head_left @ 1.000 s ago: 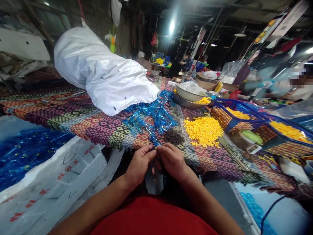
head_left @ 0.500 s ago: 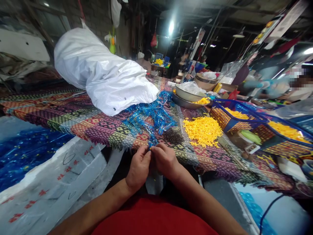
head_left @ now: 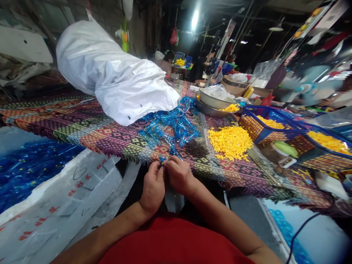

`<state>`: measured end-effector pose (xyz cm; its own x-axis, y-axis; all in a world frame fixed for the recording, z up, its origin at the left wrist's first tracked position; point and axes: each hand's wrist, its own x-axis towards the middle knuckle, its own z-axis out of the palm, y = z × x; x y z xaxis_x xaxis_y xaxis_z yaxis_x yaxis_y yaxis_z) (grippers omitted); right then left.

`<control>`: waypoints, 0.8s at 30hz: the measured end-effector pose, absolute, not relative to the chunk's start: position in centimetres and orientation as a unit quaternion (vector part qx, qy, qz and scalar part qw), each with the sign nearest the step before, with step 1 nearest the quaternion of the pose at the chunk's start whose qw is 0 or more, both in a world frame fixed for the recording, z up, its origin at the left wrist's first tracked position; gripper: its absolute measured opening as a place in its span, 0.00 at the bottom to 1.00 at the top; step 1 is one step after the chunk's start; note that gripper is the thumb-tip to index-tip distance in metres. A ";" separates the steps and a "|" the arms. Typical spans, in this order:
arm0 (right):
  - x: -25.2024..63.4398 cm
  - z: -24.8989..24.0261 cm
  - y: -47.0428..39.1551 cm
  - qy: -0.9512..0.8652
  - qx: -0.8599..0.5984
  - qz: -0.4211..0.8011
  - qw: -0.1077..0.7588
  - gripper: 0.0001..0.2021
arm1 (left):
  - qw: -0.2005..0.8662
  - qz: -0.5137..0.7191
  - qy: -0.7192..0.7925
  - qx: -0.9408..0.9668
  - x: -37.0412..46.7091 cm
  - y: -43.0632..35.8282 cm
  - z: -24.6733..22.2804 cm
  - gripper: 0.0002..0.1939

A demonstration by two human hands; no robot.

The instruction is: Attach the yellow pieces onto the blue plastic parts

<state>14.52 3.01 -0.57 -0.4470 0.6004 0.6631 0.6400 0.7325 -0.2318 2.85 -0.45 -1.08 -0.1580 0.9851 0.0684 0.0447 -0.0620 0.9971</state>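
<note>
1. Blue clear plastic piece (head_left: 161, 160), at our twelve o'clock, is pinched by our bare left hand (head_left: 153, 187) and bare right hand (head_left: 180, 176).
2. We seem partway: yellow-flecked blue plastic pieces (head_left: 35, 167) at ten, loose yellow plastic bits (head_left: 231, 143) at one.

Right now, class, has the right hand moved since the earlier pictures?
Yes. The right hand has shifted to the person's left: its fingertips now sit farther left of the pile of small dark pieces on the patterned cloth.
</note>
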 end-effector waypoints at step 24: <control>15.6 -0.6 3.0 -0.780 -0.359 0.131 0.495 0.06 | 0.737 0.530 0.301 0.292 2.3 0.7 -1.2 0.08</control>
